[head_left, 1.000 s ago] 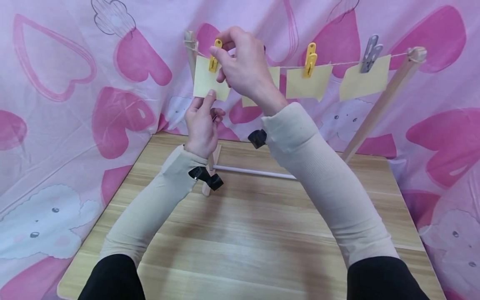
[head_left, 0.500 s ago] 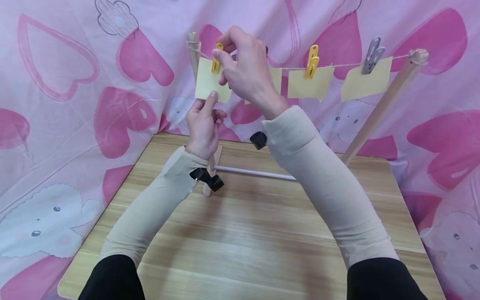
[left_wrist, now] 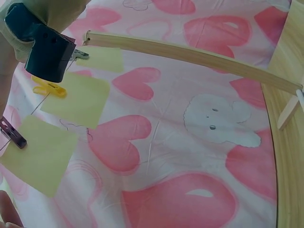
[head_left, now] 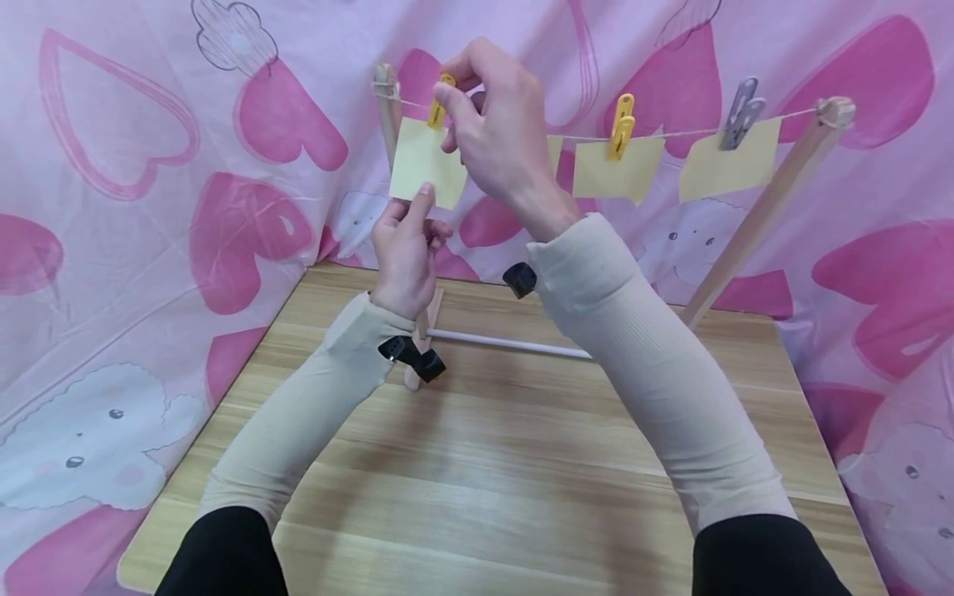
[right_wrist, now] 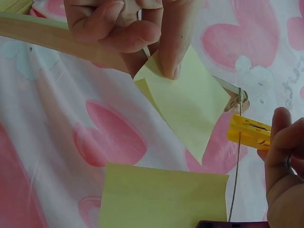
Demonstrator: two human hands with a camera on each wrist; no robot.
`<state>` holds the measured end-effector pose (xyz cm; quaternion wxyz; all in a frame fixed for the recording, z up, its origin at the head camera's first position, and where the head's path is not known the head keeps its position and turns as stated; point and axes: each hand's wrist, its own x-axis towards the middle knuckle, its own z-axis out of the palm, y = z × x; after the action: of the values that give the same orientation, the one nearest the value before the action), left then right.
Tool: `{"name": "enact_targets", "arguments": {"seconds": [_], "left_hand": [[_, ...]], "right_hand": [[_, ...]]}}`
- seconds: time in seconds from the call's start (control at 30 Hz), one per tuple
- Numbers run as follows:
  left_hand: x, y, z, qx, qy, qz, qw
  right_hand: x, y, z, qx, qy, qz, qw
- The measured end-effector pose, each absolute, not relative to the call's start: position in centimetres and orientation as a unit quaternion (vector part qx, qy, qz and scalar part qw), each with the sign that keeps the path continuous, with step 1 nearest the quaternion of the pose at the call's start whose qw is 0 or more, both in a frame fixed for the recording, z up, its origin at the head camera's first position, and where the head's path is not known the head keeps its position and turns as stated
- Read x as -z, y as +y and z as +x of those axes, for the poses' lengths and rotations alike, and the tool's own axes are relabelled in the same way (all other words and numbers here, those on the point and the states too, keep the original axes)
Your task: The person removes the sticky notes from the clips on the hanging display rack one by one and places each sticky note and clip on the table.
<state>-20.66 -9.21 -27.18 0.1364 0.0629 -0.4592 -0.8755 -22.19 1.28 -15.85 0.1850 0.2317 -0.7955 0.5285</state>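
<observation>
My left hand (head_left: 406, 252) pinches the lower edge of a pale yellow paper note (head_left: 425, 165) between thumb and fingers. Above it, my right hand (head_left: 503, 128) pinches a yellow clothespin (head_left: 437, 106) near the left end of the string. From the right wrist view, the clothespin (right_wrist: 247, 130) is at the string (right_wrist: 237, 175), with a gap between it and the note (right_wrist: 190, 104). Another note (right_wrist: 161, 199) hangs below there, under a dark clip (right_wrist: 232, 224); the head view shows just a strip of that note, behind my right wrist.
Farther right, a yellow clothespin (head_left: 621, 128) and a grey clothespin (head_left: 741, 116) each hold a note on the string. Wooden posts (head_left: 760, 219) carry the string, and a white rod (head_left: 514, 342) runs low between them above the wooden table (head_left: 477, 463). A patterned pink curtain (head_left: 246, 223) stands behind.
My right hand has moved up and slightly right with the clothespin, which lay over the note and is now at its top edge. My left hand still holds the note, almost unmoved.
</observation>
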Motion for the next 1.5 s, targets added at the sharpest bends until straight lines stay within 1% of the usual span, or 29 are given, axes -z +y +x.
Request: {"name": "enact_targets", "arguments": {"seconds": [0.2, 0.47, 0.63, 0.9, 1.2, 1.37, 1.5], "left_hand": [[27.3, -9.3, -20.5, 0.874, -0.46, 0.064, 0.143], [27.7, -10.2, -20.1, 0.864, -0.477, 0.047, 0.154], [28.0, -11.3, -19.7, 0.863, -0.471, 0.022, 0.181], [28.8, -13.0, -19.4, 0.831, -0.506, -0.017, 0.232], [30.3, -15.3, -18.1, 0.795, -0.557, -0.041, 0.237], [31.6, -16.3, -17.4, 0.777, -0.58, -0.057, 0.237], [32.6, -16.9, -16.9, 0.774, -0.59, -0.055, 0.225]], "right_hand": [[15.6, 1.6, -21.6, -0.529, -0.783, 0.237, 0.226], [14.7, 2.4, -20.3, -0.553, -0.758, 0.245, 0.243], [14.8, 3.3, -20.0, -0.573, -0.739, 0.256, 0.246], [15.5, 5.8, -18.7, -0.597, -0.713, 0.25, 0.27], [17.5, 10.3, -16.6, -0.595, -0.672, 0.271, 0.348], [19.1, 13.1, -15.2, -0.619, -0.647, 0.25, 0.369], [21.2, 15.7, -14.2, -0.628, -0.651, 0.211, 0.37]]}}
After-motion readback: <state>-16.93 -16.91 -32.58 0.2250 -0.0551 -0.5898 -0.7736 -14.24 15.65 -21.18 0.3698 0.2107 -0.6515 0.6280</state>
